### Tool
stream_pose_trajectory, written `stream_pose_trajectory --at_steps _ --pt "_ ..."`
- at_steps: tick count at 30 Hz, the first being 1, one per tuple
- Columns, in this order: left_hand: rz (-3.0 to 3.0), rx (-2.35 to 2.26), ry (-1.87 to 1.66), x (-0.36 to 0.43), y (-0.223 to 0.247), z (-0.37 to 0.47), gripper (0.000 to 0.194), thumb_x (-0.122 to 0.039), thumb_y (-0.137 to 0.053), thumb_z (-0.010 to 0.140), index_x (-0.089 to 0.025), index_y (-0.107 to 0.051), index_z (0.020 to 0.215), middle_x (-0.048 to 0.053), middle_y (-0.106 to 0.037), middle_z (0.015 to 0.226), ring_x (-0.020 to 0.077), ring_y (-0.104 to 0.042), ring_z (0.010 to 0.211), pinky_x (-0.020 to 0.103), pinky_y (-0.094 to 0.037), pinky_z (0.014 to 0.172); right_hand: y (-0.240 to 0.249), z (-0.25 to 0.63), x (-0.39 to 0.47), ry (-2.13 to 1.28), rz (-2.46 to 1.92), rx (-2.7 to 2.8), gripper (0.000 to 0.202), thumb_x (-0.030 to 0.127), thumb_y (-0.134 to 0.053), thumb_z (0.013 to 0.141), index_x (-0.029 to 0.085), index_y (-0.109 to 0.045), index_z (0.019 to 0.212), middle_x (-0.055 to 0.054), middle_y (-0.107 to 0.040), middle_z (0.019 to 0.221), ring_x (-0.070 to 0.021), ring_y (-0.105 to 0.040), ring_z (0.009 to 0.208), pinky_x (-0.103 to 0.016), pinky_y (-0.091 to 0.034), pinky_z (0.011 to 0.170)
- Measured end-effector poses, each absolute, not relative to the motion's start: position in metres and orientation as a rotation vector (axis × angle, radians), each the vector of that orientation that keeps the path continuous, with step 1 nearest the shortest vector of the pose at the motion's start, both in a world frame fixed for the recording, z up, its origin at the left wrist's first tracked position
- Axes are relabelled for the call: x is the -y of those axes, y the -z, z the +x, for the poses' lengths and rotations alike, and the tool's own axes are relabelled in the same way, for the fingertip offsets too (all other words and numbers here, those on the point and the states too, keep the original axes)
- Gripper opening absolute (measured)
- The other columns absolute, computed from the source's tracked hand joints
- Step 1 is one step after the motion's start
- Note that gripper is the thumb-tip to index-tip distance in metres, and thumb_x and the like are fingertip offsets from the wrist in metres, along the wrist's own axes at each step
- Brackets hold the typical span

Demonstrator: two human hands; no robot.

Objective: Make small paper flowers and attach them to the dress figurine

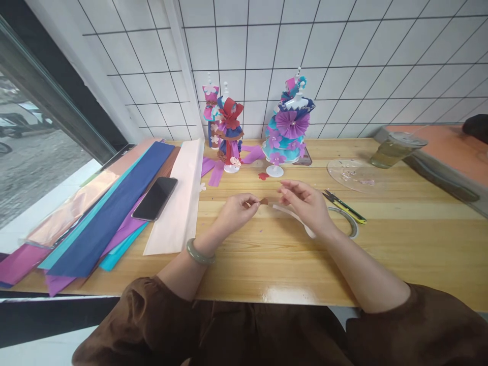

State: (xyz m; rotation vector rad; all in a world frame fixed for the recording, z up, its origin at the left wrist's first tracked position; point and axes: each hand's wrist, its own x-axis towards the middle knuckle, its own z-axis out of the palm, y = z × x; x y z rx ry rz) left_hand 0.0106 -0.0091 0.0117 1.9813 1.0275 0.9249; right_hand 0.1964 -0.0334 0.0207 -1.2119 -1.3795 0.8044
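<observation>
My left hand (pixel 240 209) is closed, pinching a small piece of brown paper (pixel 264 202) between thumb and fingertips just above the table. To its right, my right hand (pixel 307 203) hovers with fingers loosely curved and apart, and I see nothing between them. A narrow white strip (pixel 286 211) passes beneath the right hand, partly hidden by it. Beside my right wrist lies a roll of tape (pixel 353 223), with yellow-and-black thread snips (pixel 346 207) just behind it. Farther back, a red paper flower (pixel 263 176) lies flat.
Small dress stands covered in paper ruffles, one mostly red (pixel 231 133) and one turquoise and purple (pixel 287 133), stand by the tiled wall. Folded crepe paper (pixel 114 213) and a phone (pixel 155 198) lie left. A clear plate (pixel 335 175) and a cup (pixel 394 150) are right.
</observation>
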Motion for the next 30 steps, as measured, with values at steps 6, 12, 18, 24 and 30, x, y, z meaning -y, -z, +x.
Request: stream_pose_trajectory --at_steps 6,12,18,24,30 --pt "1.960 -1.064 -0.939 0.009 -0.010 0.011 0.016 -0.027 -0.049 0.074 -0.016 -0.061 0.075 0.002 -0.064 0.076 0.0126 -0.056 0.068 0.024 -0.042 0.064 -0.022 0.214 0.025 -0.653 -1.451 1.470 0.030 0.036 -0.057 0.073 0.016 -0.063 0.093 -0.006 -0.065 0.080 -0.0137 -0.057 0.062 -0.028 -0.046 0.060" --pt "1.904 -1.072 -0.950 0.006 -0.008 0.011 0.017 -0.029 -0.048 0.074 -0.016 -0.059 0.075 0.001 -0.062 0.074 0.0120 -0.054 0.067 0.023 -0.041 0.061 -0.020 0.228 0.027 -0.654 -1.613 1.931 0.025 0.041 -0.059 0.069 0.020 -0.067 0.078 -0.002 -0.066 0.067 -0.0147 -0.056 0.054 -0.024 -0.039 0.045" --pt "1.747 -1.030 -0.973 0.003 -0.006 0.011 0.019 -0.032 -0.050 0.074 -0.014 -0.056 0.076 0.003 -0.061 0.075 0.0117 -0.054 0.067 0.023 -0.041 0.062 -0.023 0.226 0.029 -0.533 -1.661 2.110 0.015 0.030 -0.054 0.074 0.022 -0.066 0.069 -0.001 -0.064 0.066 -0.0144 -0.054 0.055 -0.025 -0.037 0.048" --pt "1.574 -0.929 -0.982 0.002 -0.006 0.013 0.017 -0.030 -0.052 0.074 -0.013 -0.053 0.076 0.003 -0.061 0.076 0.0108 -0.055 0.071 0.023 -0.040 0.066 -0.027 0.208 0.035 -0.304 -1.364 2.017 0.016 0.026 -0.047 0.080 0.019 -0.061 0.079 -0.005 -0.061 0.075 -0.0159 -0.055 0.066 -0.027 -0.040 0.057" --pt "1.352 -0.846 -0.905 0.003 -0.008 0.016 0.017 -0.029 -0.055 0.073 -0.013 -0.051 0.078 0.004 -0.060 0.074 0.0105 -0.056 0.065 0.026 -0.043 0.064 -0.021 0.193 0.042 -0.207 -1.162 2.053 0.013 0.020 -0.043 0.084 0.020 -0.055 0.090 -0.006 -0.062 0.088 -0.0174 -0.058 0.082 -0.031 -0.046 0.072"
